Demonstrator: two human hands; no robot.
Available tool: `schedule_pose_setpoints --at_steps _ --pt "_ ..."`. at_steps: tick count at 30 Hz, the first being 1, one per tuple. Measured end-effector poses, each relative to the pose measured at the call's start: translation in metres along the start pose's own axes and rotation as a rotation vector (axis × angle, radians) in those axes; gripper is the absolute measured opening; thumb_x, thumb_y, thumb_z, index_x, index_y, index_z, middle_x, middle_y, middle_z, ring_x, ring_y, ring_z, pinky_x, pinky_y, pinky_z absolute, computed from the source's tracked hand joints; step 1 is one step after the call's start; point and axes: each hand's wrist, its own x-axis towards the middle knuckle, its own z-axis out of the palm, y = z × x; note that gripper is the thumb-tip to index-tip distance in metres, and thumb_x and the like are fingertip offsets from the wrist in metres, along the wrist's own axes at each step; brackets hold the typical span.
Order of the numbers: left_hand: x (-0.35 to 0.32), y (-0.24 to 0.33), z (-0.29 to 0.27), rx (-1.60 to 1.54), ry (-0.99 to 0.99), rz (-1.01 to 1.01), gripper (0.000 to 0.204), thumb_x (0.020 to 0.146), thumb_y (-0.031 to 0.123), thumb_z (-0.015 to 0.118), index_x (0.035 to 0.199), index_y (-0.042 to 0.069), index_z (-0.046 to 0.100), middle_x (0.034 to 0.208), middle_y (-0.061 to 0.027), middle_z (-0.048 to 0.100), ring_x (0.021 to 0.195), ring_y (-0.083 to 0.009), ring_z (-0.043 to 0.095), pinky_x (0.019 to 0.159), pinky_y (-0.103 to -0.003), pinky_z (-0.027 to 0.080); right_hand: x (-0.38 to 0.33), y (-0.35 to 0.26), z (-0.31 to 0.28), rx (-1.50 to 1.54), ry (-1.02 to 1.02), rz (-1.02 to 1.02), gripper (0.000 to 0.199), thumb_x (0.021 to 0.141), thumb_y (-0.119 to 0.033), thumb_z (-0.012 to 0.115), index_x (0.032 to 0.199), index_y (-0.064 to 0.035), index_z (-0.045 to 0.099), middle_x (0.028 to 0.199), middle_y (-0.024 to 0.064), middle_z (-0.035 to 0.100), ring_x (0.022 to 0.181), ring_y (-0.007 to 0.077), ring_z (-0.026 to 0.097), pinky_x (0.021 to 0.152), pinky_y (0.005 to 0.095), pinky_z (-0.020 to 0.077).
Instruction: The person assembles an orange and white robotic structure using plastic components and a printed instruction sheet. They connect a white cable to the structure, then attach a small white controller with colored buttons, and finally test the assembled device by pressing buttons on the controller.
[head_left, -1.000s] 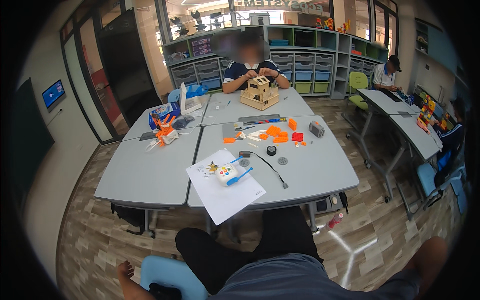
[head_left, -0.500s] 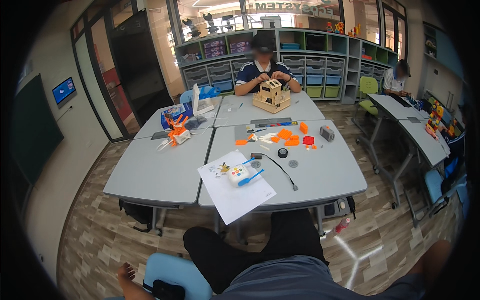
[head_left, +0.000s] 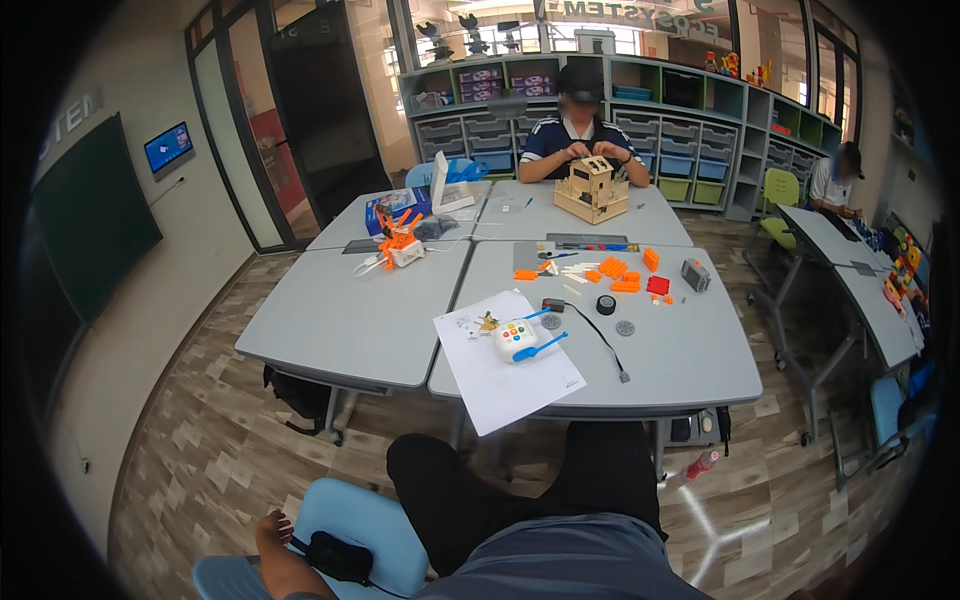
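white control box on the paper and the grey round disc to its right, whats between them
In the head view, a black cable crosses the bare grey table between the white control box and the grey disc; nothing else lies there.

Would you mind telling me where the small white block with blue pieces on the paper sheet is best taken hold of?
Probably grip the white block across its two long sides from above: it lies flat on the paper sheet, and the blue pieces stick out toward its right end.
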Motion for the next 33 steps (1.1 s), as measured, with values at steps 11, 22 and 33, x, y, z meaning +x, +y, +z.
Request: schedule_pose_setpoints --at_steps 11,22,33 --pt "0.01 -0.066 0.008 -0.036 -0.021 -0.133 0.041 0.108 0.044 0.053 0.123 0.007 0.061 0.1 -0.0111 0.067 0.086 -0.0306 0.067 0.072 -0.046 0.057 0.047 -0.017 -0.006 0.053 -0.244 -0.095 0.03 0.085 -0.014 0.072 0.113 -0.0012 0.068 0.098 0.0145 0.064 0.097 0.0324 0.062 0.084 0.0468 0.0473" --pt "0.01 -0.104 -0.001 -0.386 0.147 -0.027 0.034 0.108 0.033 0.055 0.116 0.002 0.064 0.091 -0.0108 0.065 0.079 -0.0248 0.064 0.064 -0.039 0.053 0.061 0.103 -0.015 -0.18 -0.207 0.219 0.028 0.085 -0.035 0.078 0.101 -0.0114 0.076 0.098 0.0104 0.071 0.096 0.025 0.063 0.087 0.0411 0.0474" --pt "0.027 -0.119 0.014 -0.302 0.068 -0.048 0.035 0.105 0.036 0.056 0.117 0.004 0.063 0.094 -0.0113 0.067 0.076 -0.0262 0.063 0.064 -0.039 0.052 0.026 0.31 -0.021 -0.521 0.051 0.698 0.033 0.095 -0.035 0.069 0.1 -0.0036 0.075 0.087 0.0191 0.075 0.078 0.0366 0.072 0.071 0.047 0.0551"
